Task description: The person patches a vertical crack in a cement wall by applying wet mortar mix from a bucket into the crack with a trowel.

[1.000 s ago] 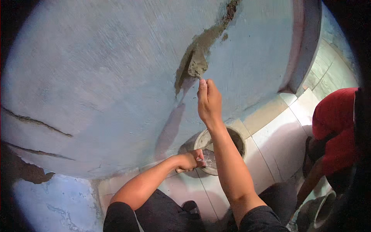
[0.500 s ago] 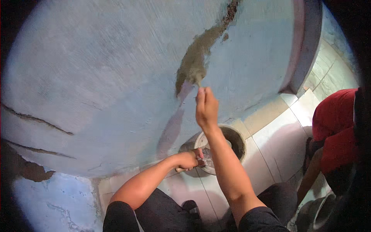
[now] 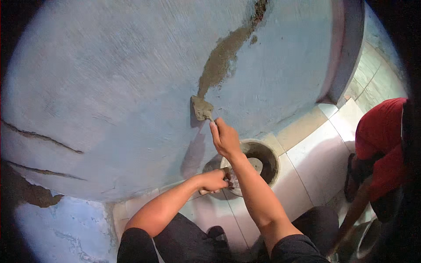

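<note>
My right hand (image 3: 227, 139) is closed around the handle of a small pointed trowel (image 3: 201, 108). Wet grey mortar coats the trowel's blade, which is at the wall just below the lower end of a mortar-filled crack (image 3: 219, 63). Lower down, my left hand (image 3: 213, 180) grips a wooden-handled tool (image 3: 204, 191) beside the bucket's rim. Part of that tool's greyish blade shows past my fingers, but its exact kind is hard to make out. Between my arms and the wall stands a round bucket (image 3: 275, 168) with grey mortar inside; my right forearm crosses in front of it.
The blue-painted wall (image 3: 131, 87) has two open cracks (image 3: 41, 136) at left and a broken patch (image 3: 41, 195) below them. White tiles (image 3: 313, 160) cover the floor. A person in a red top (image 3: 381, 131) crouches at right, an arm reaching down near another container (image 3: 368, 239).
My right hand has moved down and left with the trowel, from the mortar strip to just below its lower end. The trowel's blade now shows fully. My left hand has hardly moved.
</note>
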{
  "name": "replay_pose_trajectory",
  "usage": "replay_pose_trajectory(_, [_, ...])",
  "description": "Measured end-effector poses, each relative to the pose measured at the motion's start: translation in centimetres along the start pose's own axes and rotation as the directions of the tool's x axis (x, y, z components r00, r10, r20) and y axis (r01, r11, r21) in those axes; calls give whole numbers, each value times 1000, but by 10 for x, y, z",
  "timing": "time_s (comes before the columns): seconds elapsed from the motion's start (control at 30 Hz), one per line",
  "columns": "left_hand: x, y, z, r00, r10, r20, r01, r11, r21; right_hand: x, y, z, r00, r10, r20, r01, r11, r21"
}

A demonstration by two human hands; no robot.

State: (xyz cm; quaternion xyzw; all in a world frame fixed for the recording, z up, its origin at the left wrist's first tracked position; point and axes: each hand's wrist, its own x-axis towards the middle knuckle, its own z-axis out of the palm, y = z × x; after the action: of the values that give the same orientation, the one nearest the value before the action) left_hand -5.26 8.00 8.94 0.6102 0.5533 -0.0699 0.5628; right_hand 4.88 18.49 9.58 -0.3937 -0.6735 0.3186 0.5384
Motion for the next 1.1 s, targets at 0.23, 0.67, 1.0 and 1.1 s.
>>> replay_pose_trajectory(0.23, [-8,10,2,999,-37,-19,37,999,0,47,-28,-36,949,65,-309,-27,992,126])
replay_pose_trajectory(0.67, [5,-10,1,994,101,32,-106,968,228,-6,-21,12,1000,7,-15,-7,1000,26])
replay_pose_trajectory(1.0, [-9,6,2,999,-35,-25,34,999,-35,63,-29,-40,949,134,-285,-61,966,253])
replay_pose_trajectory(1.1, [-7,3,3,999,-46,-13,45,997,-64,61,-34,-34,967,117,-228,-73,979,189])
